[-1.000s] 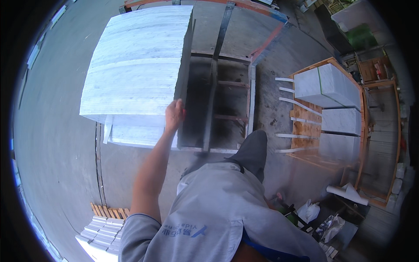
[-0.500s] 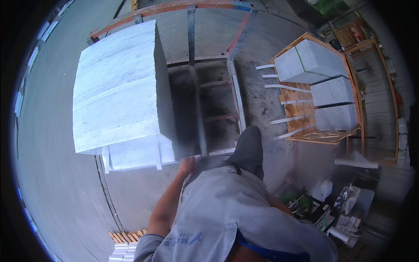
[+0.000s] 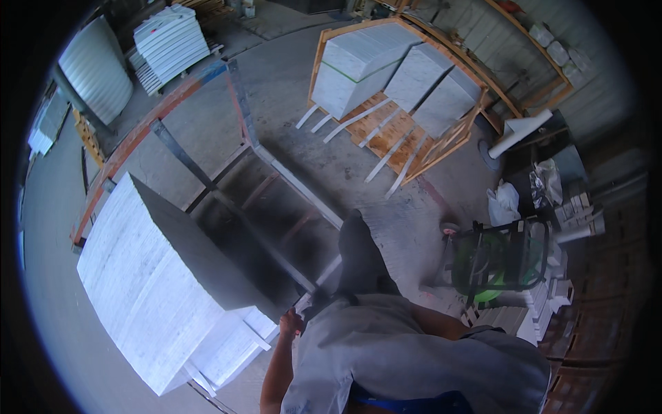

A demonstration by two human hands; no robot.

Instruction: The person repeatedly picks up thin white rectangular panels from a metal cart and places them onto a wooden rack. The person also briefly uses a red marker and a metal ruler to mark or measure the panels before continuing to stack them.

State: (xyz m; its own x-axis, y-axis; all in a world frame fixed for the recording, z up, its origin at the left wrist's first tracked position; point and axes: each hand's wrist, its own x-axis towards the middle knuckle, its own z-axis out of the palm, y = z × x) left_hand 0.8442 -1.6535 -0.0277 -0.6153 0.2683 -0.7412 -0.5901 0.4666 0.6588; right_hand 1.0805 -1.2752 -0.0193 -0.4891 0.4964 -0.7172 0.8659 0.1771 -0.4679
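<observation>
My left hand (image 3: pixel 291 322) is closed in front of my shirt, beside the near end of a metal rack (image 3: pixel 241 224). Its fingers are curled, and what they hold, if anything, is too small and dark to name. Just left of it stands a large stack of white stone slabs (image 3: pixel 152 276), with pale strips (image 3: pixel 256 333) at its near end. Behind my trousers and side, my right forearm (image 3: pixel 438 322) goes out of sight, so the right hand does not show. One leg (image 3: pixel 360 252) is stretched forward by the rack.
Ahead to the right, an open wooden crate (image 3: pixel 369 138) holds grey-white stone slabs (image 3: pixel 355 69) and has pale straps hanging out. A green-and-black wheeled machine (image 3: pixel 493 259) stands at right, near white bags (image 3: pixel 503 202). More stacked slabs (image 3: pixel 170 45) are at the far left.
My view has turned to the right, so the slab stack and rack now lie lower left and slanted. My left hand stays closed near my waist. The wheeled machine shows more fully.
</observation>
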